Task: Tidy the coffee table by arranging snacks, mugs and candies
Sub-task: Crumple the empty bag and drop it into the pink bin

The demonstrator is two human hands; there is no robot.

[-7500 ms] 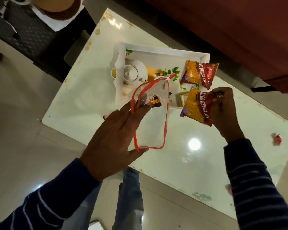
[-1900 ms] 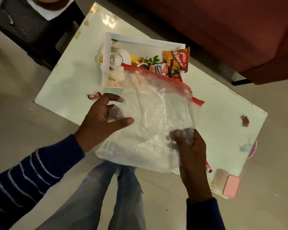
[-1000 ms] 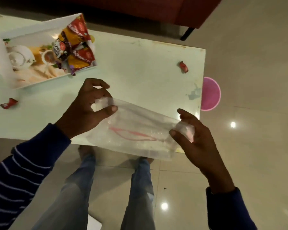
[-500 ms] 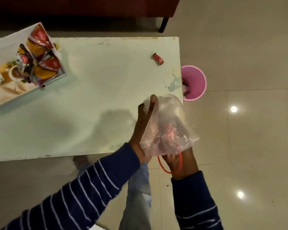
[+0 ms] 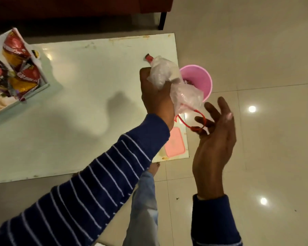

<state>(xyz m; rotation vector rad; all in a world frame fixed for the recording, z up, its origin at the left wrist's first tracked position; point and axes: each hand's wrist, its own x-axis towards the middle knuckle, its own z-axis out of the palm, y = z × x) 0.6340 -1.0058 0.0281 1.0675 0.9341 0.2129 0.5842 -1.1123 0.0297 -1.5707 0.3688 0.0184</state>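
Left hand fists crumpled bag; right hand open, empty; bag hides candy.

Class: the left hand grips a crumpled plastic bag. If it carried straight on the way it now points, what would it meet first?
Probably the pink bin on the floor beyond the table's end: the left hand and its crumpled bag point toward its open mouth. Depth is unclear from one view.

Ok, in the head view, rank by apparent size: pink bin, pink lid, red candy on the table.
Largest to smallest:
1. Round pink plastic bin
2. Flat pink rectangular lid, though nearer the camera
3. Small red wrapped candy, partly hidden
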